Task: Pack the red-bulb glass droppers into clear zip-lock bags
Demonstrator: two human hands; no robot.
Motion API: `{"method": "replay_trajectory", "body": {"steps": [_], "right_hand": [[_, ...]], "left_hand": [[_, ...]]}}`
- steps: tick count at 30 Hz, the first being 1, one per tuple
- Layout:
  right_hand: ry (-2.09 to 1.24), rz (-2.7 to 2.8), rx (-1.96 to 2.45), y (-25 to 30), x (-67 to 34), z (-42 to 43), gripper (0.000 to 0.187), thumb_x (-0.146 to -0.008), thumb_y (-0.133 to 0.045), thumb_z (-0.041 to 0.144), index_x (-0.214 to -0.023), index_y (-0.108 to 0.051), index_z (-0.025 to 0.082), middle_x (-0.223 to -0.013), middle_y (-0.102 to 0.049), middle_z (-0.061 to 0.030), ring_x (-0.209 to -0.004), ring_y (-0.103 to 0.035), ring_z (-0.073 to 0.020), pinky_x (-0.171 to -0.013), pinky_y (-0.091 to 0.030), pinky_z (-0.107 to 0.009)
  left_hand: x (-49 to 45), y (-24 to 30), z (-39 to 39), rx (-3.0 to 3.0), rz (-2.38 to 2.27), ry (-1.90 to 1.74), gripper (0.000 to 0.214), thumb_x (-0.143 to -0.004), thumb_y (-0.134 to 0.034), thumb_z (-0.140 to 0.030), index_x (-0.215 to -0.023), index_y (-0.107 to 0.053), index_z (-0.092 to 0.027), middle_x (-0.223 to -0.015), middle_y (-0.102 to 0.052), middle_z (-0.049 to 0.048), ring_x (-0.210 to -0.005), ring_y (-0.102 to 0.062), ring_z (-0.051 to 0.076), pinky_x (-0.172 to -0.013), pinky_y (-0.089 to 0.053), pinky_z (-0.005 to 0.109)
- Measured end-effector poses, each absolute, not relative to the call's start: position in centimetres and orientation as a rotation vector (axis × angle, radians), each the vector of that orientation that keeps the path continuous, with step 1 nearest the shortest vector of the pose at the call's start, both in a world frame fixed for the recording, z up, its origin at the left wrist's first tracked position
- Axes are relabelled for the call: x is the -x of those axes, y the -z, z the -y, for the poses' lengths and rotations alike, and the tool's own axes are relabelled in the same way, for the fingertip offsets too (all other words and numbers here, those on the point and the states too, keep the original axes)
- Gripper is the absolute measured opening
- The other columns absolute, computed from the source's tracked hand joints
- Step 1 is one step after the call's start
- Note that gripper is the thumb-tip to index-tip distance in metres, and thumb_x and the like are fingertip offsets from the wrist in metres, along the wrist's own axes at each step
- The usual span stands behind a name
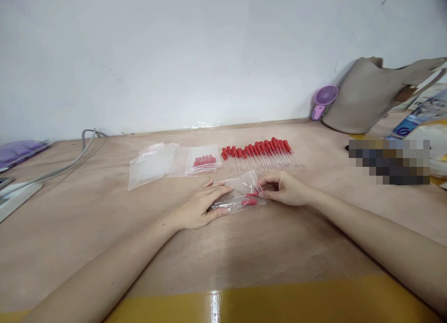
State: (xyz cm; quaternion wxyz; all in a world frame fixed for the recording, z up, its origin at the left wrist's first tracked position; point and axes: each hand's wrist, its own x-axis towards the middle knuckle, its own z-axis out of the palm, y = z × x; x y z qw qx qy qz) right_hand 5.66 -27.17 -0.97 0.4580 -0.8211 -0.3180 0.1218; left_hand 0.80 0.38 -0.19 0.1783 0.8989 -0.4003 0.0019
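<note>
Clear plastic forms the bag (234, 195) in from the worktop's (195, 257) far edge: probably light, limp, slippery, best pinched by an edge. The left hand (202, 205) rests on it, grip spread wide; the right hand (284, 190) curls at its end, hold unclear.

Perhaps home or office: brown table (296, 253), plain wall (174, 57), handbag (363, 94), handheld fan (325, 97).
</note>
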Motion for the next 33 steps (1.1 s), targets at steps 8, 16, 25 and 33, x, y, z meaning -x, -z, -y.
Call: {"method": "replay_trajectory", "body": {"steps": [8, 16, 25, 33], "right_hand": [[-0.301, 0.853, 1.995, 0.7, -5.4, 26.9, 0.023, -0.08, -0.054, 0.034, -0.087, -0.069, 0.017, -0.081, -0.067, -0.0043, -0.072, -0.058, -0.0141, -0.066, -0.046, -0.028], [-0.194, 0.497, 2.045, 0.4, -8.3, 27.7, 0.028, -0.072, -0.061, 0.034, -0.093, -0.064, 0.017, -0.075, -0.066, -0.004, -0.069, -0.06, -0.0154, -0.068, -0.047, -0.03], [0.255, 0.343, 2.554, -1.5, -12.4, 21.9, 0.015, -0.071, -0.059, 0.03, -0.072, -0.064, 0.016, -0.075, -0.066, -0.0088, -0.074, -0.06, -0.0196, -0.068, -0.045, -0.03], [0.121, 0.127, 2.666, -1.0, -14.1, 18.7, 0.03, -0.07, -0.058, 0.014, -0.1, -0.059, 0.009, -0.093, -0.065, -0.0195, -0.086, -0.063, -0.0288, -0.064, -0.047, -0.032]], "left_hand": [[-0.8, 0.3, -0.4, -2.537, 1.147, -0.009, 0.048, -0.093, -0.045, -0.04, -0.136, -0.03, -0.024, -0.137, -0.046, 0.0057, -0.131, -0.035, 0.022, -0.112, -0.017, 0.048], [-0.5, -0.2, -0.1, -2.476, 1.082, 0.019, 0.021, -0.09, -0.049, -0.036, -0.105, -0.044, -0.022, -0.132, -0.051, 0.0077, -0.124, -0.044, 0.022, -0.111, -0.019, 0.048], [-0.5, -0.1, -0.3, -2.463, 1.095, 0.043, 0.017, -0.094, -0.041, -0.035, -0.086, -0.041, -0.021, -0.134, -0.049, 0.0078, -0.128, -0.039, 0.021, -0.111, -0.02, 0.047], [-0.5, -0.3, -0.3, -2.508, 1.118, 0.032, 0.033, -0.094, -0.042, -0.036, -0.124, -0.04, -0.023, -0.135, -0.048, 0.0066, -0.127, -0.041, 0.021, -0.112, -0.018, 0.047]]}}
